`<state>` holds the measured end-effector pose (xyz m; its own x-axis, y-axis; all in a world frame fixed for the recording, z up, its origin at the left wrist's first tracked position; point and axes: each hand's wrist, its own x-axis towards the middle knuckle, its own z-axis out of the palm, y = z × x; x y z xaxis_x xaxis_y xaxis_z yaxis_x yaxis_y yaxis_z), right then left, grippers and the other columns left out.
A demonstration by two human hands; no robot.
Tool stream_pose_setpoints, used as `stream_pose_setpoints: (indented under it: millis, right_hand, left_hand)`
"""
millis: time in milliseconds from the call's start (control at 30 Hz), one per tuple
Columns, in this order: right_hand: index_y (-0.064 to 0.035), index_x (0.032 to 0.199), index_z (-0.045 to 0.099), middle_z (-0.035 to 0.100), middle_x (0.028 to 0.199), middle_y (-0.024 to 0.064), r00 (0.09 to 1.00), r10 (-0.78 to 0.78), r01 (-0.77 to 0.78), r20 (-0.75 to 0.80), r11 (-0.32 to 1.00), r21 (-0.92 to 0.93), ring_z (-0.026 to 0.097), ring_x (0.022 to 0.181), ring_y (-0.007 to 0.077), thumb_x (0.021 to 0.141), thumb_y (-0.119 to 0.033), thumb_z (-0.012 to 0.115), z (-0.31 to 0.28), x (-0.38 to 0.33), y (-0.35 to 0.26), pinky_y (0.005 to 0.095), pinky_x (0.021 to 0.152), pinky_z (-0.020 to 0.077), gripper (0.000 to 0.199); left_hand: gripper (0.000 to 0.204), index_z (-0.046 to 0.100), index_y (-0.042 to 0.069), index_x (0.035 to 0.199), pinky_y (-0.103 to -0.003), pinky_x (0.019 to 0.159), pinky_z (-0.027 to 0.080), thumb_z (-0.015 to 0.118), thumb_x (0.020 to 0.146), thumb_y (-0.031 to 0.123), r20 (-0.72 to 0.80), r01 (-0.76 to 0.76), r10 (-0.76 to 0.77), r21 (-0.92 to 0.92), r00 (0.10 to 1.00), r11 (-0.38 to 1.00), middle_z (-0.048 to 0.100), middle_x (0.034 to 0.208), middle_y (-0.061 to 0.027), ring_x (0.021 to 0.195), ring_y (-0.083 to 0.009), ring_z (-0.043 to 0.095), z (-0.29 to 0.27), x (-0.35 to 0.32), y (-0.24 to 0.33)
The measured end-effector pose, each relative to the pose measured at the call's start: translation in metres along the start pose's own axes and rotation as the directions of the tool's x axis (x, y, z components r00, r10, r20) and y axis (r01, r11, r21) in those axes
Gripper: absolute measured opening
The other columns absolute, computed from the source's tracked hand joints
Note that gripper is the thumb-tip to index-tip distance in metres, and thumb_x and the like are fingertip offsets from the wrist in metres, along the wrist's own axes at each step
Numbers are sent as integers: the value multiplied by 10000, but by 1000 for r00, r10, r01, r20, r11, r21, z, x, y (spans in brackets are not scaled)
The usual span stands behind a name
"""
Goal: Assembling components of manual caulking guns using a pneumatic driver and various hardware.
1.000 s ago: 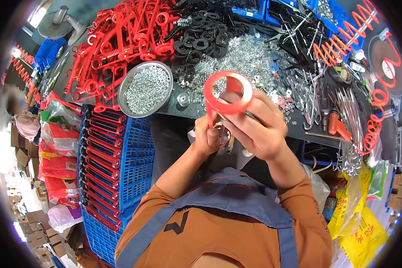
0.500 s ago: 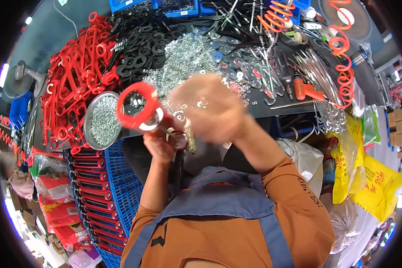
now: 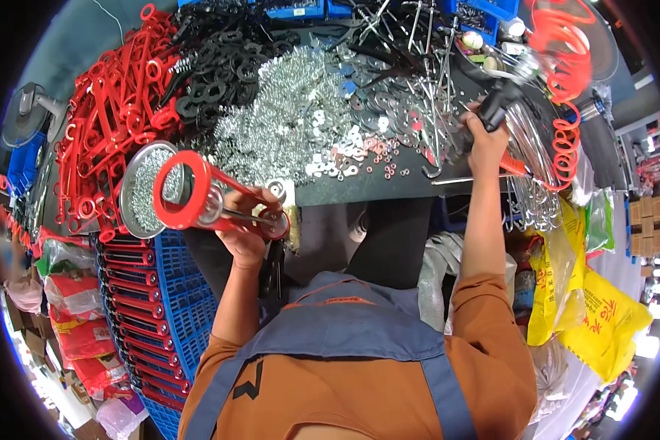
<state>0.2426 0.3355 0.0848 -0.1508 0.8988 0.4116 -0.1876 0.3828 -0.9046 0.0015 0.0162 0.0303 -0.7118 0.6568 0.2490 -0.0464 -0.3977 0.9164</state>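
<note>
My left hand (image 3: 242, 238) is closed around a red caulking gun frame (image 3: 170, 209), held in the air before the bench's front edge. Its big open ring faces up and to the left. A metal rod and a pale disc show inside the frame, and a dark handle part hangs below my fingers. At the right side of the bench, my right hand (image 3: 485, 139) grips a black air tool (image 3: 500, 103). The tool tilts up and away to the right, its far end smeared by motion beside the orange coiled hose (image 3: 565, 70). I cannot make out its exact kind.
Red frames (image 3: 117, 110) are heaped at left, beside a metal bowl (image 3: 128, 202) of small parts. Black plates (image 3: 224, 84) and silver hardware (image 3: 279, 110) cover the middle. Bent rods (image 3: 524, 136) and an orange drill (image 3: 513, 163) lie right. A blue crate (image 3: 194, 293) stands below left.
My right hand has moved from near the red frame out to the right and taken hold of the black air tool. My left hand has shifted slightly left, tilting the frame lower.
</note>
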Motion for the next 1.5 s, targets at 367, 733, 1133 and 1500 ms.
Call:
stream_pose_setpoints:
  millis: [367,733,1133,1500]
  right_hand:
    - [-18,1029,554,595,907,19,977,-149,164,154,982,-95,580,764,88,714,79,667,33,-61,40,243,736,490,349]
    - [2,1038,502,589,847,88,951,-293,253,95,919,301,605,674,150,819,68,582,117,-53,-73,297,606,526,243]
    - [44,1045,538,601,885,118,653,-351,81,672,914,398,593,649,169,839,-23,591,276,-97,-216,312,532,475,223]
    - [59,1095,496,596,913,141,620,-378,70,687,899,432,604,647,146,847,0,585,276,-93,-215,292,522,504,270]
  left_hand:
    - [998,501,22,1065,-353,637,490,392,629,913,12,20,-20,-29,1000,999,586,836,-140,723,-245,590,2,3,-1]
    - [874,585,-41,921,-295,619,505,355,804,794,64,-134,127,120,990,984,649,800,-108,700,-167,631,2,14,1]
    - [119,608,-15,875,-242,597,479,619,897,102,139,-174,144,232,980,957,645,715,-49,657,-85,606,6,14,18]
    - [197,624,7,971,-297,575,477,706,806,77,166,-329,294,260,941,908,616,741,-110,611,-204,617,3,17,13]
